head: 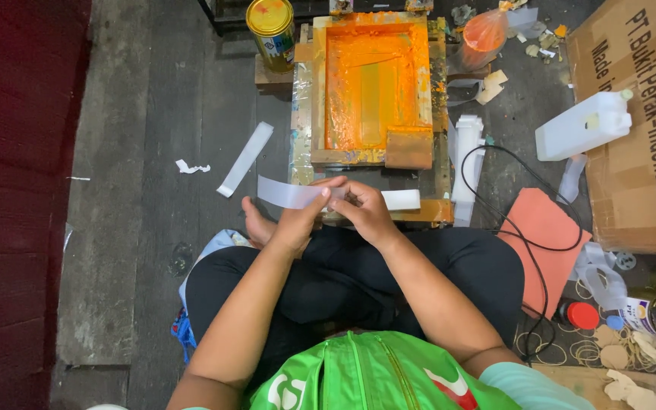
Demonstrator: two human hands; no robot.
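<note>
The fingers of the left hand [294, 220] pinch a translucent white strip [286, 193] near its middle, thumb on top. The right hand [366, 212] meets it from the other side, its fingers pressed together on the strip's right end. The strip hangs just above the person's crossed legs, at the near edge of a wooden printing frame [371, 91] lying on the floor, its screen coated with orange ink.

A white block [402, 200] lies just beyond the right hand on the frame's edge. A second pale strip [245, 159] rests on the floor to the left, with a torn white scrap [190, 166] beside it.

At the frame's far left corner stands a yellow-lidded tin can [271, 26]; whether anything is in it cannot be told. At the far right sits a tied plastic bag [484, 32] holding orange liquid. To the right, a white plastic jug [584, 126] lies on its side against a brown cardboard box [639, 121] with dark printing. A black cable [529, 228] loops over a salmon-coloured sheet [544, 228]. Nearer, a red-capped jar [578, 314].
</note>
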